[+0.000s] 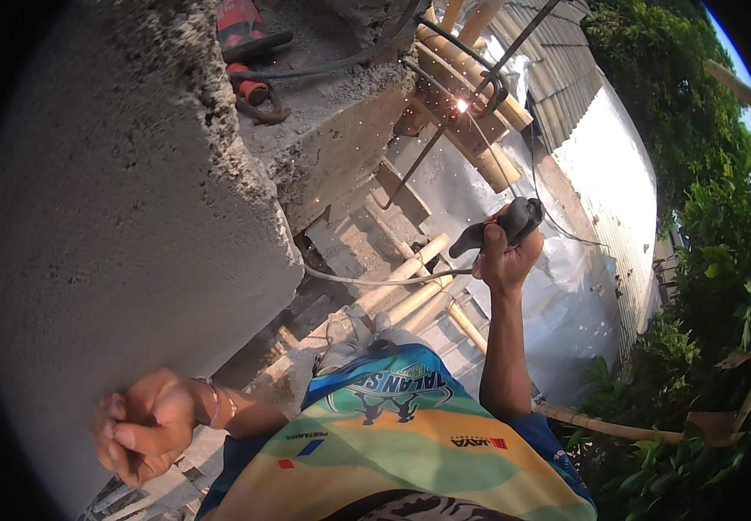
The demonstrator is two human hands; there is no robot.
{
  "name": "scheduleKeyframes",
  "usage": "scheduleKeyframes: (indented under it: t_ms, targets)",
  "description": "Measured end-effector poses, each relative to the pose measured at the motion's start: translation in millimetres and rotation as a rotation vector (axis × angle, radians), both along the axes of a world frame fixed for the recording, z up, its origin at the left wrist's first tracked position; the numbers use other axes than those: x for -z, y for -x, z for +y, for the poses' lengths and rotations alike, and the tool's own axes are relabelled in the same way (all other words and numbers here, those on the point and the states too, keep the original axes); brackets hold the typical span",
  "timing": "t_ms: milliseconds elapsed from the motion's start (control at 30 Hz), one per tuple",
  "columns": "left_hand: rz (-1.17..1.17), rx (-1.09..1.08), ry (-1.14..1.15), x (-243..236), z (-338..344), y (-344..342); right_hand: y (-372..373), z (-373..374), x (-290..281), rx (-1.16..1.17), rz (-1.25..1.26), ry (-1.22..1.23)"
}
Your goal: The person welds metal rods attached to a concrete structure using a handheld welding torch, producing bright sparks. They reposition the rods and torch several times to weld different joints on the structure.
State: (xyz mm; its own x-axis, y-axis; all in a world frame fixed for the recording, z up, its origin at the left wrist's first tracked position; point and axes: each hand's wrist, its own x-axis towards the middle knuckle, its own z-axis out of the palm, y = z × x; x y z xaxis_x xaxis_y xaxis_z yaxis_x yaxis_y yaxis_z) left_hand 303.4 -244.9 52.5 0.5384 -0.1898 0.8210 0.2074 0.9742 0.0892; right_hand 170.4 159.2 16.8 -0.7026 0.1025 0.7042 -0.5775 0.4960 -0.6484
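My right hand [507, 256] is closed around a black electrode holder [523, 219]. A thin welding electrode [499, 156] runs up and left from it to a bright spark [462, 106], where it meets dark steel bars [490, 85]. Small sparks scatter around that point. One bent bar [417, 165] slants down from there. My left hand [145, 425] is at the lower left beside the grey concrete wall [132, 260]. Its fingers are curled in, with nothing visible in them; I cannot tell whether it touches the wall.
A red power tool [241, 35] lies on the rough concrete ledge [323, 130]. A pale cable [384, 282] runs to my right hand. Bamboo poles [423, 260] cross below me. Roof sheets [601, 156] and leafy trees [697, 200] are to the right.
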Motion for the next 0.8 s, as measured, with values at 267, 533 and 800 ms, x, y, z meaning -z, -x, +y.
scheduleKeyframes:
  t_ms: [267,533,800]
  targets:
    - [-0.086,-0.074,0.049,-8.6,-0.2,2.1,-15.1,20.5,35.6,-0.262,-0.072,-0.147]
    - [-0.263,-0.143,-0.068,-7.0,17.4,10.2,-63.5,45.3,98.1,-0.311,-0.697,-0.051]
    - [-0.348,-0.358,-0.03,-46.8,66.8,34.7,-52.7,81.1,105.7,-0.379,-0.566,0.735]
